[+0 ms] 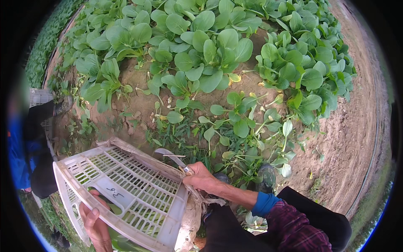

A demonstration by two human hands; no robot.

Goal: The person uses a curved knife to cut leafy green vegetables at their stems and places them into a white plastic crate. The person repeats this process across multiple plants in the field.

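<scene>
A white slatted plastic crate (138,189) stands tilted at the lower left, with green leaves inside showing through its slots and a handwritten mark on its side. My left hand (94,217) grips the crate's rim, its fingers passing in at the handle opening. My right hand (200,178) is closed around the handle of a small curved knife (172,154), close to the crate's lower corner. The blade points up and left. A dirty strip of cloth (141,156) runs along the crate's bottom edge and hangs down beside my right hand.
Leafy bok choy plants (207,56) fill the bed ahead. Loose leaves, weeds and cut plants (241,116) lie before my boots (266,176). Bare soil (340,151) borders the right side. Another person (41,151) in dark trousers and blue is at the far left, near another white crate (40,96).
</scene>
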